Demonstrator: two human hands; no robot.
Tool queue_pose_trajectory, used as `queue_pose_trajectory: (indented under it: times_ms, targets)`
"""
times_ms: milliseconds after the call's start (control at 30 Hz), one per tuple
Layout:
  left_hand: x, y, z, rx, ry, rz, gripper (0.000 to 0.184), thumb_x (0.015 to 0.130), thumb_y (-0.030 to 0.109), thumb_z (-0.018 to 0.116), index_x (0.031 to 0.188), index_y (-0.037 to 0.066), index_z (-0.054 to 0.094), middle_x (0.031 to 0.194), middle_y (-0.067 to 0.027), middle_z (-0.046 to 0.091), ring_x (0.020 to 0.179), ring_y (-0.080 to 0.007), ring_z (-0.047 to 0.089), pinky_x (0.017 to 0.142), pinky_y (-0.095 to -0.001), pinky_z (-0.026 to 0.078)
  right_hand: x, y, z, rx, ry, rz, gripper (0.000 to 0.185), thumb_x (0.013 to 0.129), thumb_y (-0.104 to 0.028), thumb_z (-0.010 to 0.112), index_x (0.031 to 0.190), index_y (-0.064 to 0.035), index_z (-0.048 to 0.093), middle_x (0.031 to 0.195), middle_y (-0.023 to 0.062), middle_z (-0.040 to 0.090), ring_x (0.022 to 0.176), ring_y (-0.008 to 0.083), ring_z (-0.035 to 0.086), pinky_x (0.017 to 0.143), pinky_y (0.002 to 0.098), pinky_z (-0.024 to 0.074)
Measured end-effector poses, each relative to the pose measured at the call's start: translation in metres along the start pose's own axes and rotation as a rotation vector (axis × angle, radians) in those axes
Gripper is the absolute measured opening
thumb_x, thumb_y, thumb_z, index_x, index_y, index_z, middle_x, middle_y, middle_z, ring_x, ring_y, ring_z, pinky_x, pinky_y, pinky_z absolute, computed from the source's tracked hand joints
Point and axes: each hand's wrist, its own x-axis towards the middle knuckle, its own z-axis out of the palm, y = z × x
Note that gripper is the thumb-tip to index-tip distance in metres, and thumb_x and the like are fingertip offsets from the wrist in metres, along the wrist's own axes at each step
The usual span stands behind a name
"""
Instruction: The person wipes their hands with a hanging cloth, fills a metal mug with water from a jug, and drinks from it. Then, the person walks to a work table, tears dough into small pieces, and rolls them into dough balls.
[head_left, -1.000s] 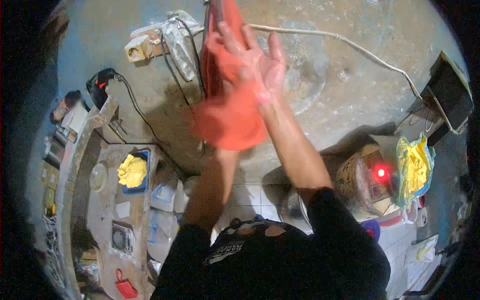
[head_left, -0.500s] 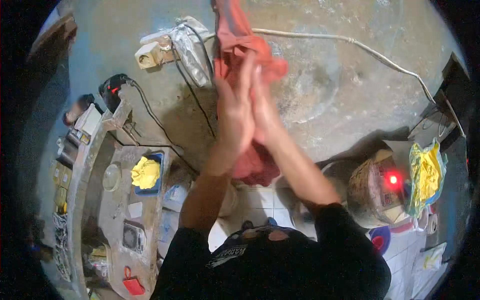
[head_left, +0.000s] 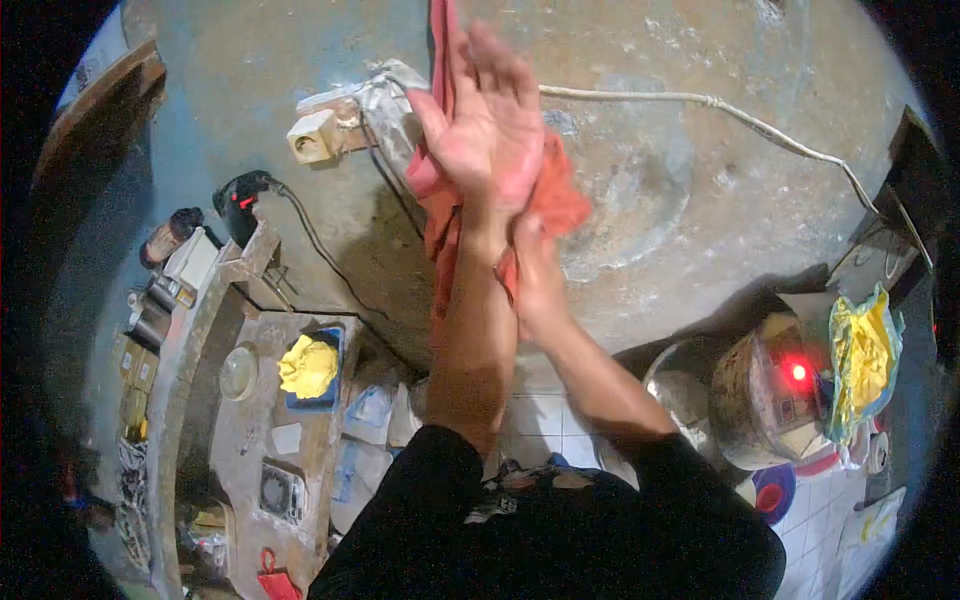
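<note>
My left hand (head_left: 485, 135) is raised in front of the wall, palm toward me, its fingers stretched and the thumb apart. Behind it hangs a red cloth (head_left: 562, 190), bunched around the left wrist. My right hand (head_left: 540, 280) is closed at the inner side of the left wrist. A fold of the cloth shows between that hand and the forearm; its fingertips are mostly hidden.
A power socket (head_left: 312, 138) and a pale cable (head_left: 690, 98) are on the wall. At left, a ledge holds a blue tray (head_left: 335, 365) with a yellow crumpled thing (head_left: 308, 366). A large bin-like container (head_left: 750, 400) and a yellow-lined bag (head_left: 865, 355) stand at right.
My palms were pressed together in front of the cloth. They have parted: the left hand has risen and turned its palm toward me, and the right has moved down to the left wrist.
</note>
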Motion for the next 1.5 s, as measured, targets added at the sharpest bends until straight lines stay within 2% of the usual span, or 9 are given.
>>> queue_pose_trajectory:
  times_ms: [267,433,567,667,733,967,1167,1267,1500]
  targets:
    - [-0.106,0.010,0.022,1.507,0.487,-0.129,0.064,0.106,0.050,0.052,0.149,0.003,0.046,0.137,-0.0224,0.061,0.132,-0.0307,0.056,0.115,-0.0446,0.040,0.037,-0.033,-0.010,0.183,0.161,-0.243,0.040,0.105,-0.038,0.062,0.123,-0.0029,0.065,0.110,0.0045,0.068,0.101,0.0121,0.061,0.092,0.0303,0.0493]
    - [-0.046,0.020,0.057,2.392,1.130,0.030,0.044,0.104,0.015,0.051,0.145,-0.002,0.052,0.135,-0.0169,0.062,0.130,-0.0244,0.057,0.115,-0.0401,0.039,-0.027,0.008,0.005,-0.661,0.036,-0.336,0.050,0.101,-0.034,0.067,0.135,0.0005,0.054,0.127,0.0172,0.060,0.124,0.0219,0.055,0.107,0.0390,0.0422]
    - [-0.073,0.029,0.033,1.965,0.316,-0.113,0.054,0.105,0.028,0.045,0.154,0.006,0.044,0.163,-0.0104,0.038,0.153,-0.0269,0.029,0.126,-0.0402,0.015,-0.003,-0.002,0.031,-0.557,0.173,-0.486,0.084,0.094,-0.020,0.074,0.160,0.0030,0.027,0.162,0.0244,0.034,0.152,0.0285,0.031,0.125,0.0407,0.0236]
    - [-0.081,0.008,0.016,1.732,0.397,0.129,0.059,0.106,0.037,0.044,0.158,0.009,0.039,0.167,-0.0063,0.032,0.157,-0.0255,0.020,0.127,-0.0391,0.007,0.044,-0.030,0.007,-0.596,0.173,-0.503,0.080,0.094,-0.021,0.074,0.157,0.0044,0.032,0.160,0.0233,0.038,0.150,0.0272,0.035,0.123,0.0386,0.0269]
    - [-0.095,0.019,0.010,2.933,0.017,-0.116,0.062,0.107,0.037,0.045,0.161,0.010,0.033,0.167,-0.0088,0.030,0.158,-0.0244,0.017,0.127,-0.0409,0.012,0.067,-0.036,-0.010,-0.084,-0.014,-0.231,0.081,0.091,-0.027,0.076,0.155,0.0038,0.037,0.157,0.0296,0.039,0.146,0.0420,0.038,0.118,0.0472,0.0360]
    - [-0.127,0.028,0.066,2.167,0.040,-0.520,0.061,0.102,0.031,0.053,0.156,0.005,0.038,0.159,-0.0151,0.041,0.145,-0.0324,0.040,0.121,-0.0493,0.029,0.002,-0.002,0.008,-1.087,0.060,-0.686,0.057,0.096,-0.029,0.064,0.146,-0.0046,0.053,0.153,0.0335,0.041,0.146,0.0494,0.036,0.121,0.0514,0.0297]
    - [-0.099,0.018,0.086,2.793,-1.073,-0.983,0.062,0.102,0.038,0.059,0.147,-0.003,0.047,0.151,-0.0192,0.049,0.144,-0.0336,0.044,0.120,-0.0495,0.035,0.075,-0.070,-0.040,-0.042,-0.083,0.028,0.040,0.106,-0.031,0.053,0.131,-0.0018,0.064,0.145,0.0162,0.057,0.137,0.0265,0.052,0.115,0.0403,0.0407]
    - [-0.091,0.012,0.077,2.244,0.037,-0.523,0.083,0.092,0.038,0.075,0.153,-0.003,0.037,0.149,-0.0187,0.047,0.135,-0.0295,0.051,0.118,-0.0456,0.036,0.038,-0.022,-0.013,0.094,-0.202,-0.032,0.060,0.110,-0.042,0.044,0.150,0.0029,0.042,0.155,0.0206,0.044,0.145,0.0274,0.041,0.122,0.0403,0.0290]
    - [-0.073,0.030,0.077,1.926,0.955,-0.134,0.061,0.102,0.024,0.056,0.156,0.001,0.038,0.154,-0.0193,0.043,0.133,-0.0275,0.055,0.102,-0.0402,0.050,-0.029,-0.009,0.005,-0.385,-0.370,-0.295,0.082,0.109,-0.059,0.027,0.160,0.0056,0.022,0.164,0.0272,0.027,0.151,0.0350,0.031,0.124,0.0416,0.0259]
